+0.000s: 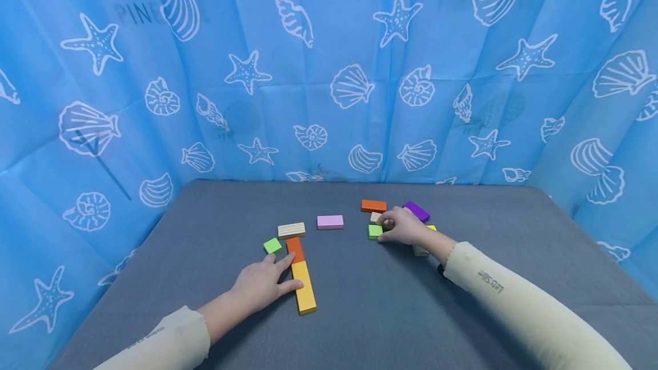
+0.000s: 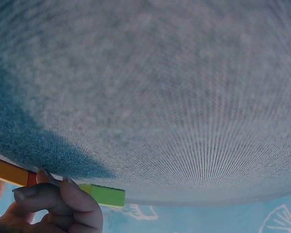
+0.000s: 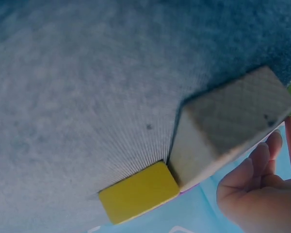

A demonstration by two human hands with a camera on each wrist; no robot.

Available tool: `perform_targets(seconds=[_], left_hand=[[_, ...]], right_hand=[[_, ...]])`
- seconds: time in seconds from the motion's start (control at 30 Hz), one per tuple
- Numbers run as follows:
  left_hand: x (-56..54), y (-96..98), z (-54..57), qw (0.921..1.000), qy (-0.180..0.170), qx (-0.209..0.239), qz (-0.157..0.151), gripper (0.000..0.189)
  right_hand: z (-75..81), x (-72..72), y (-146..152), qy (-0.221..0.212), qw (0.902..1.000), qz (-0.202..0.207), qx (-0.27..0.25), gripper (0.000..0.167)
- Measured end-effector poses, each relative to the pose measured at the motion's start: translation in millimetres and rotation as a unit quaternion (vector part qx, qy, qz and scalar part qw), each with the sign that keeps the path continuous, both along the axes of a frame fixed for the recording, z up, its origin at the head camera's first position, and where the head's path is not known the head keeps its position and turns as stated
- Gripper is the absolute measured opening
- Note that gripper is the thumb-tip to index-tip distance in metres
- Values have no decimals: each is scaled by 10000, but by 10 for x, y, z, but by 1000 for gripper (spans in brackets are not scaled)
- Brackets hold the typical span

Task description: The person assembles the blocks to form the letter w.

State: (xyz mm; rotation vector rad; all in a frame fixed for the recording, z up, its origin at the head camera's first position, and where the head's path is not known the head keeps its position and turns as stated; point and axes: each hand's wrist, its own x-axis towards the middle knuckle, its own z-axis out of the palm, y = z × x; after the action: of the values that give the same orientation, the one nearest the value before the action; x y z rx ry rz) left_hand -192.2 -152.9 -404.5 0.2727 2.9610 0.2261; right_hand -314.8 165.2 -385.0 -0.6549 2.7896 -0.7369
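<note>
In the head view, my left hand point(image 1: 261, 284) reaches over a column of blocks. Its index finger touches the orange-red block point(image 1: 295, 249), and the thumb rests on the long yellow block point(image 1: 304, 293) end to end with it. A green block point(image 1: 272, 245) sits just beyond that hand. My right hand point(image 1: 403, 225) has its thumb and index finger at the near and far sides of another green block point(image 1: 375, 232), pinching it. A small wooden block point(image 1: 376, 218) lies right behind, partly covered by the index finger. Other right-hand fingers are curled in the right wrist view.
A ridged wooden block point(image 1: 291, 230) and a pink block point(image 1: 330, 222) lie toward the back middle. An orange block point(image 1: 373, 205) and a purple block point(image 1: 416, 211) lie farther right. A pale wooden block point(image 3: 237, 121) and a yellow block point(image 3: 139, 193) stand beneath the right wrist.
</note>
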Motion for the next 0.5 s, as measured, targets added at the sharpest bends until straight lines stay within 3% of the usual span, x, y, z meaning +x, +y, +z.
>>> perform_targets(seconds=[0.13, 0.5], left_hand=[[2, 5, -5, 10000, 14, 22, -12, 74], [8, 3, 4, 10000, -65, 1, 62, 74]], right_hand=[[-34, -49, -7, -126, 9998, -139, -41, 34], [-50, -36, -8, -24, 9991, 255, -324, 25]])
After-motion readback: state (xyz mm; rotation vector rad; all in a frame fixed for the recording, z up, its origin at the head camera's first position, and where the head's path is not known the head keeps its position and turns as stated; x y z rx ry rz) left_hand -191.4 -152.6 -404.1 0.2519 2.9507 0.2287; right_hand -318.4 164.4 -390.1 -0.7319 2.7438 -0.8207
